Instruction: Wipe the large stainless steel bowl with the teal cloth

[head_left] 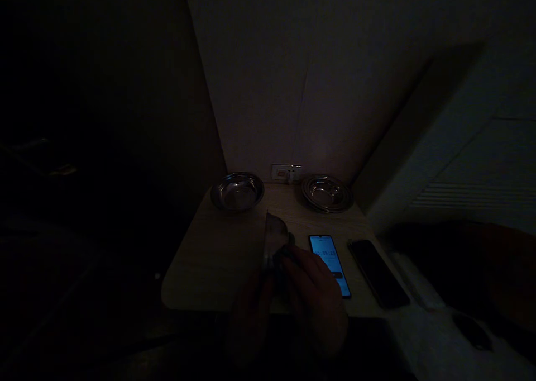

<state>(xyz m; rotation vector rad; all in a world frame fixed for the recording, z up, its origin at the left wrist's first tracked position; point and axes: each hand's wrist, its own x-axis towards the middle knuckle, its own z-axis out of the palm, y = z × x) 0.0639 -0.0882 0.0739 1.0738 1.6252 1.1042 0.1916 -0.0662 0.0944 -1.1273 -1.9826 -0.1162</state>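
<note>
In the dim head view a shiny metal dish [275, 234], looking like a steel bowl turned on its edge, stands upright above the table. Its rim faces left and its rounded side faces right. My left hand [253, 305] is closed at its lower end, with the fingers mostly in shadow. A dark, bunched cloth [281, 257] sits under the curled fingers of my right hand [316, 289], pressed to the rounded side. A lit phone [329, 261] showing timer-like digits lies just right of that hand.
Against the wall on the wooden table [205, 269] stand a steel bowl [238, 192] at left and stacked steel dishes [327, 194] at right. Between them is a wall socket [286, 172]. A dark phone [378, 274] lies near the right edge.
</note>
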